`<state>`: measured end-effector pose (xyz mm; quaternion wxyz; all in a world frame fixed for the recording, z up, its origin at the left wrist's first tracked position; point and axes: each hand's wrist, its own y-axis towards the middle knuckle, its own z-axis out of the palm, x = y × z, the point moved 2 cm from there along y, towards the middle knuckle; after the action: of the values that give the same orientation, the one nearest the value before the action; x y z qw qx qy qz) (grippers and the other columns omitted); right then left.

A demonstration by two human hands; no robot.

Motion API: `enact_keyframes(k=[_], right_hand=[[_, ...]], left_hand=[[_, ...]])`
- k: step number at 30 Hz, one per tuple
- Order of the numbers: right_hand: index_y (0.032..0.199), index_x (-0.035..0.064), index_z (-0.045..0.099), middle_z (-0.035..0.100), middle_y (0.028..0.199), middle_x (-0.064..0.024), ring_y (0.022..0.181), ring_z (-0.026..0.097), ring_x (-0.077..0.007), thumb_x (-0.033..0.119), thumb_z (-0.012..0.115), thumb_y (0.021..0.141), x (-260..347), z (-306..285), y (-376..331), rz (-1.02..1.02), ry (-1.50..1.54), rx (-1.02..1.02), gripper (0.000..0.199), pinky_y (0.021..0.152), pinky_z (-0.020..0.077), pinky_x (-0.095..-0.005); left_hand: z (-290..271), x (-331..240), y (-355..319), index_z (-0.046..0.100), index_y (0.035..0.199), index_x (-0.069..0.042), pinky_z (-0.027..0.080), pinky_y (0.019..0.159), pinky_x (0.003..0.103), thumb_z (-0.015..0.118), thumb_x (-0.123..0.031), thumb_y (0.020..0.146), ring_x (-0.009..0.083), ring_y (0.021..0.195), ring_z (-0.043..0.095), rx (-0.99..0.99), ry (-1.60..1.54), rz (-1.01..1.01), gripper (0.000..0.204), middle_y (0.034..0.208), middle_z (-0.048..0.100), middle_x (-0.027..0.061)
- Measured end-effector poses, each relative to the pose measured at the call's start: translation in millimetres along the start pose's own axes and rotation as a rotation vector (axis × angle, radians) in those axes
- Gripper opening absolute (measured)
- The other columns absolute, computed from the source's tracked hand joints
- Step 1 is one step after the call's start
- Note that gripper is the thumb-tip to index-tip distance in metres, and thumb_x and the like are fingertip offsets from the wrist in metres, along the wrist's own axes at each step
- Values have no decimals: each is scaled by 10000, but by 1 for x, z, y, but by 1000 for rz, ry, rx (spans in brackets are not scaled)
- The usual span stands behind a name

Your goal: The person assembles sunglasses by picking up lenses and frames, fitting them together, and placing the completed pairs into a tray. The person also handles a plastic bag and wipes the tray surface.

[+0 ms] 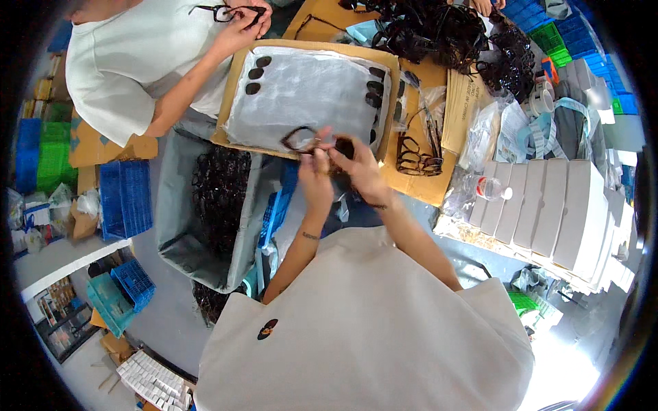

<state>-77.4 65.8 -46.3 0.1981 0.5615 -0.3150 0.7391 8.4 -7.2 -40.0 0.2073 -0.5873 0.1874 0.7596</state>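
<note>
Over the near edge of a shallow cardboard tray [239, 72], both my hands are closed on a dark eyeglass frame [286, 142]. My left hand [316, 179] pinches it near the middle from below. My right hand [362, 171] grips its right side, where a dark lens-like shape partly shows between the fingers. The left rim looks bare, with the pale tray lining visible through it. Inside the tray, dark lenses [253, 88] lie in a column at the left, and more dark lenses [373, 100] line the right side. My fingers hide the frame's middle.
Across the tray, a co-worker [130, 68] holds dark glasses. A grey bin [169, 226] of dark frames stands left. Several glasses [418, 163] lie right of the tray, below a heap of dark frames [439, 34]. White boxes [548, 205] and a plastic bottle [492, 188] are at right.
</note>
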Motion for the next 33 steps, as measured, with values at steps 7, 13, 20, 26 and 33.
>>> enact_keyframes(k=[7, 13, 20, 26, 33], right_hand=[[1214, 55, 657, 706, 978, -155, 887, 683, -263, 185, 671, 894, -23, -36, 73, 102, -426, 0, 346, 783, 527, -348], [1011, 27, 678, 691, 1004, -198, 949, 676, -328, 114, 641, 849, -21, -63, 119, -92, -1092, -378, 188, 800, 553, -433], [1103, -20, 606, 528, 1221, -197, 1127, 531, -341, 120, 606, 860, -40, -44, 99, -144, -1698, -112, 280, 954, 475, -436], [1262, 10, 590, 593, 1314, -197, 1165, 608, -320, 115, 601, 914, 30, -75, 38, -265, -931, -206, 364, 988, 467, -407], [1087, -18, 636, 698, 974, -104, 858, 650, -138, 87, 584, 971, 199, -265, 2, -791, -303, -976, 165, 779, 518, -280]], left_hand=[[-43, -4, 6, 533, 1058, -52, 528, 927, 399, 440, -154, 1045, 290, 1054, 656, -193, -434, -192, 139, 1170, 650, 183], [-72, -13, -25, 540, 1141, -69, 547, 739, 439, 447, -289, 1043, 234, 873, 629, -103, -395, -435, 258, 963, 625, 94], [-81, -30, -24, 553, 1089, -92, 514, 811, 452, 283, -538, 1044, 225, 868, 559, -6, -448, -479, 523, 923, 567, 54], [-39, -68, 3, 526, 955, -70, 511, 877, 438, 400, -437, 1045, 222, 979, 577, 110, -570, -328, 398, 996, 541, 57], [169, -10, -4, 707, 900, -12, 551, 733, 359, 703, 1, 764, 276, 844, 690, 771, 563, 604, 136, 965, 715, 112]])
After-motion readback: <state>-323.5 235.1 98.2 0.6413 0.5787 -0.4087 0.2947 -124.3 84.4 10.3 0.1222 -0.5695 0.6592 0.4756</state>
